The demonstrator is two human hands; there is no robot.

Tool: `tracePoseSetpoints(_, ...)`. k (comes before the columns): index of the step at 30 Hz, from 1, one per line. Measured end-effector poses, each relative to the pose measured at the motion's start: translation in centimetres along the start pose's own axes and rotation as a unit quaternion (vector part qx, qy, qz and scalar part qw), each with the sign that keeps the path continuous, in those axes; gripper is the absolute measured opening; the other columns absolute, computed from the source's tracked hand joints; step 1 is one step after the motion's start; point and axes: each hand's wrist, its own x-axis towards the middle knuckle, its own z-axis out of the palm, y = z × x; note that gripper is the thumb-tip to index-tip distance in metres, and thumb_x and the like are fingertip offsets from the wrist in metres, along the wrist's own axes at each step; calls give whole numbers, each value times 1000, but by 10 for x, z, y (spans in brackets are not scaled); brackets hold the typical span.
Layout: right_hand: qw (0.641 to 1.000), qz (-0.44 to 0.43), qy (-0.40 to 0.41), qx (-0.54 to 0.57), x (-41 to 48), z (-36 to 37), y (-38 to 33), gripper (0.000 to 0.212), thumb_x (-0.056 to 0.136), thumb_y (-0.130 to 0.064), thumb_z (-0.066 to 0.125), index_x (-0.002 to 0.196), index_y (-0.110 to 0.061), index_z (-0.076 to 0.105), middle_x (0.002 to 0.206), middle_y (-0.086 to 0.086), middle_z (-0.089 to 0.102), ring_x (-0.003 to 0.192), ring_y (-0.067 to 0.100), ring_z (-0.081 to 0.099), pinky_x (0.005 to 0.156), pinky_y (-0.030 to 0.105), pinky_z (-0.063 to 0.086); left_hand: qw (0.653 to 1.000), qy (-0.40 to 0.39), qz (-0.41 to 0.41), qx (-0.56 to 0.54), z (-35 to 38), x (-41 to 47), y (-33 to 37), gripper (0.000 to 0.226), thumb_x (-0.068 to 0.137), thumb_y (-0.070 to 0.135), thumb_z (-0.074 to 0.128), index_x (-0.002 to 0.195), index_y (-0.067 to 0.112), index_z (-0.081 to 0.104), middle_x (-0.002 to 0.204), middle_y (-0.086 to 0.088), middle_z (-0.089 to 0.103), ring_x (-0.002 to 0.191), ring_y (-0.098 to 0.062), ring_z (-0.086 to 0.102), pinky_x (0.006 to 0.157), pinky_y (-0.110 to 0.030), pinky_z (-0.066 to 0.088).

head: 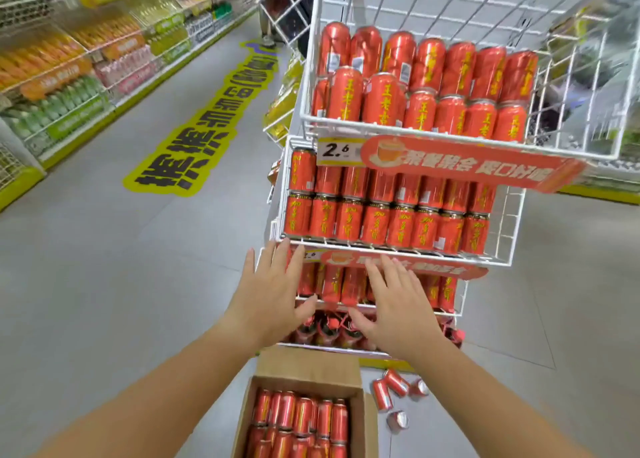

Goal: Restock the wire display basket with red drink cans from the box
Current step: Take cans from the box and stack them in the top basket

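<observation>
A white wire display rack stands ahead with stacked baskets of red drink cans. The top basket (575, 146) holds two rows of cans (429, 87); the middle basket (509, 229) is packed full. My left hand (273, 291) and my right hand (398, 305) are both spread, fingers apart and empty, in front of the lower basket (460, 298), over its cans (337, 283). On the floor below my arms, an open cardboard box (308, 367) holds upright red cans (301, 419).
Several loose red cans (394, 395) lie on the floor to the right of the box. Stocked drink shelves (69, 70) line the aisle at the left. A yellow floor sticker (194, 132) runs down the grey aisle. A person's legs (268, 25) stand far back.
</observation>
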Motion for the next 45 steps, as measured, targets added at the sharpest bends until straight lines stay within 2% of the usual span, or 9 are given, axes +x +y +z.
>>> tracePoseSetpoints(6,995,-11,-97,8,-14,117,5,97,81,-72,26,159,-14,24,164,18,23,151,36,23,121,51,22,996,-86,-17,-1,117,-41,6,86,82,63,38,141,3,53,146,-25,51,133,-43,49,105,-62,41)
tracePoseSetpoints(10,981,-14,-187,38,-31,203,5,93,91,-67,43,161,-17,7,168,14,5,155,32,6,124,47,9,988,-154,-28,-9,207,-79,16,84,78,61,44,136,1,56,142,-26,54,130,-43,51,103,-64,43)
tracePoseSetpoints(16,963,-5,-260,65,-62,333,-3,91,89,-69,40,159,-18,12,166,11,15,152,32,13,123,50,17,970,-244,-12,11,332,-133,21,85,83,64,48,140,1,54,141,-27,54,126,-44,53,101,-62,42)
tracePoseSetpoints(20,947,2,-309,89,-82,414,-6,91,90,-69,35,160,-21,2,168,10,5,155,30,3,126,49,4,953,-300,-42,7,402,-158,22,89,86,69,35,146,5,49,144,-24,53,131,-43,50,104,-62,41)
tracePoseSetpoints(23,936,16,-328,124,-94,467,-10,92,91,-66,42,160,-21,1,168,9,5,155,30,4,125,44,11,936,-346,-56,5,450,-173,21,97,84,74,21,155,10,34,155,-20,41,143,-39,38,113,-59,33)
tracePoseSetpoints(27,926,43,-344,150,-110,539,-17,92,90,-68,46,160,-23,8,167,6,12,154,29,12,123,46,21,924,-378,-61,-8,516,-194,20,89,92,71,35,160,16,16,164,-13,26,151,-33,24,121,-53,25)
tracePoseSetpoints(30,912,75,-366,172,-121,588,-24,92,88,-71,48,158,-25,12,163,3,24,150,27,22,119,46,30,910,-401,-94,-38,561,-209,22,88,91,70,43,158,20,17,163,-9,29,149,-29,31,120,-51,31)
tracePoseSetpoints(40,870,162,-416,208,-147,698,-38,93,88,-67,55,158,-30,7,157,3,29,142,27,34,112,46,41,823,-510,-215,-130,676,-242,22,86,87,62,62,153,26,22,146,-6,42,132,-29,46,108,-48,46)
tracePoseSetpoints(45,813,308,-393,299,-146,744,-42,80,79,-52,75,141,-21,35,143,8,51,130,33,51,109,48,44,744,-517,-370,-205,719,-247,10,97,82,43,79,153,21,18,146,-12,43,130,-34,50,111,-50,42)
